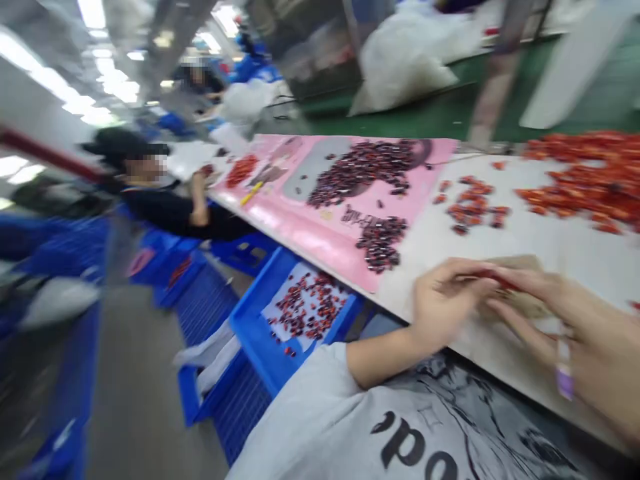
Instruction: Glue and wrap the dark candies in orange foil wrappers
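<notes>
My left hand [445,303] and my right hand [575,333] meet at the near edge of a long white table [550,247]. Together they pinch a small red piece [493,277] between their fingertips, over a brownish patch on the table. The picture is blurred, so the piece's shape is unclear. A heap of red pieces [590,183] lies at the far right, and a smaller scatter of red pieces [473,207] is just beyond my hands.
A pink sheet [300,227] holds piles of dark red pieces [365,173]. A blue crate [250,313] with more dark pieces stands below the table edge. Another person [165,200] works at the table further left. White sacks [405,67] lie on the green floor.
</notes>
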Available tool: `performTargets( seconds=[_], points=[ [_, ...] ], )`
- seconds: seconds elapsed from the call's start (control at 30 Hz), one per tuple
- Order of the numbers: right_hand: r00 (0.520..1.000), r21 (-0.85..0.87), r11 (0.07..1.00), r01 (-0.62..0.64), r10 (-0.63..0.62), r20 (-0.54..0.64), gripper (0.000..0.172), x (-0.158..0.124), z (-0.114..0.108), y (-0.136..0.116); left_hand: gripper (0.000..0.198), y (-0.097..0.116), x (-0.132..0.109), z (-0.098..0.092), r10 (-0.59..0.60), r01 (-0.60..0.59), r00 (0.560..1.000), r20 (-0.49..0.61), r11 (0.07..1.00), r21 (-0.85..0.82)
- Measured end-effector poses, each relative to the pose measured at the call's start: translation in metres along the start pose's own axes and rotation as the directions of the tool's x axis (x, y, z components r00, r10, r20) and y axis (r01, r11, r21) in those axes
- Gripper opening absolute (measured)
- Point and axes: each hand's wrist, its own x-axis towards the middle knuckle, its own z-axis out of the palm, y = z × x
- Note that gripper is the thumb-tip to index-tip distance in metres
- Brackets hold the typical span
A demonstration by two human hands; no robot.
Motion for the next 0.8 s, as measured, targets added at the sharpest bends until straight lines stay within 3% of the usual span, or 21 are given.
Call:
performTargets(
  seconds=[0.03, 0.1, 0.23, 0.57, 0.8],
  points=[
    [0.992, 0.018, 0.993, 0.119, -0.118, -0.038, 0.036, -0.004, 0.000, -0.002, 0.030, -0.001, -0.002, -0.002, 0.021, -0.021, 1.000, 0.010, 0.999, 0.027],
    [0.981, 0.022, 0.985, 0.172, -0.169, -0.093, 0.033, -0.007, 0.001, -0.003, 0.020, -0.002, -0.003, -0.006, 0.085, -0.086, 0.996, 0.021, 0.994, 0.068],
    [0.984, 0.025, 0.990, 0.139, -0.135, -0.115, 0.023, -0.007, -0.001, -0.003, 0.017, -0.002, -0.002, -0.010, 0.151, -0.162, 0.984, 0.091, 0.978, 0.131],
    [0.989, 0.071, 0.990, 0.122, -0.116, -0.089, 0.028, -0.014, -0.008, -0.009, 0.027, 0.010, -0.012, -0.011, 0.282, -0.333, 0.932, 0.227, 0.912, 0.237],
    [0.999, 0.249, 0.968, 0.030, -0.021, -0.038, 0.028, -0.007, -0.019, -0.014, 0.024, 0.015, -0.017, -0.011, 0.296, -0.335, 0.937, 0.185, 0.910, 0.243]
  ],
)
